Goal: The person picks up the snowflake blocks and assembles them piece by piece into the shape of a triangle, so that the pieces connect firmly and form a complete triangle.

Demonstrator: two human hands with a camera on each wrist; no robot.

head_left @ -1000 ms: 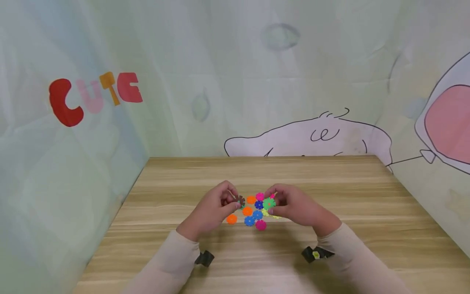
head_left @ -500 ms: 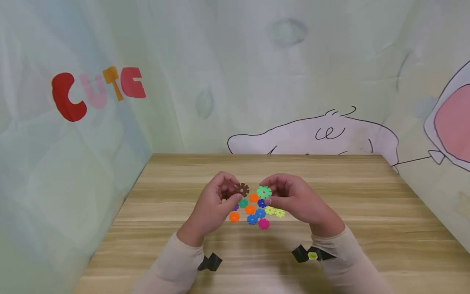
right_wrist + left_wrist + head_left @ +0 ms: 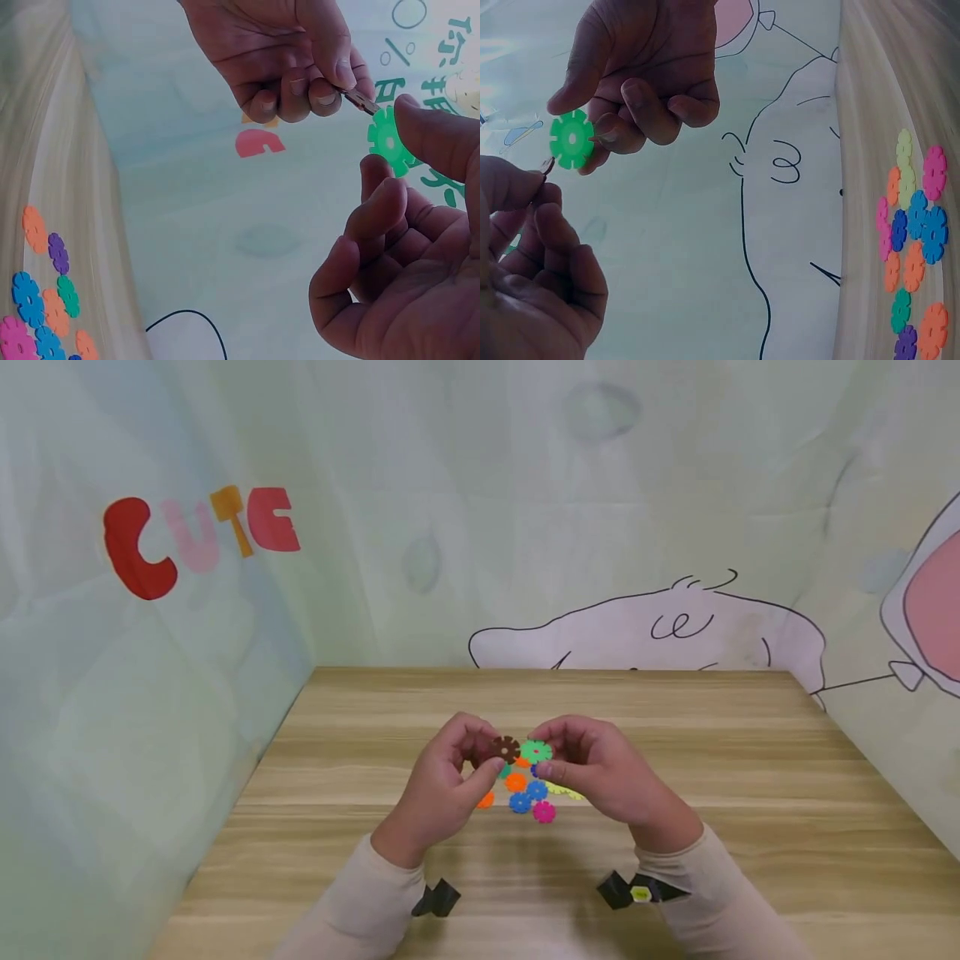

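Observation:
My left hand (image 3: pixel 448 777) pinches a brown notched disc (image 3: pixel 506 750) between thumb and fingertips, above the table. Opposite it, my right hand (image 3: pixel 600 768) pinches a light green notched disc (image 3: pixel 536 752) by its edge. The two discs meet rim to rim at an angle; in the right wrist view the brown disc (image 3: pixel 361 100) is seen edge-on against the green disc (image 3: pixel 390 141). From the left wrist view the green disc (image 3: pixel 572 139) faces the camera, while most of the brown one hides behind left fingers.
Beneath the hands, several loose notched discs lie on the wooden table (image 3: pixel 360 710), among them a pink disc (image 3: pixel 544 812), a blue disc (image 3: pixel 520 802), an orange disc (image 3: pixel 516 782) and a purple disc (image 3: pixel 58 253). A printed curtain (image 3: pixel 420 460) hangs behind the table.
Both hands have risen from the loose discs and drawn together, the brown disc moving right. The brown and green discs, apart before, now meet at their edges.

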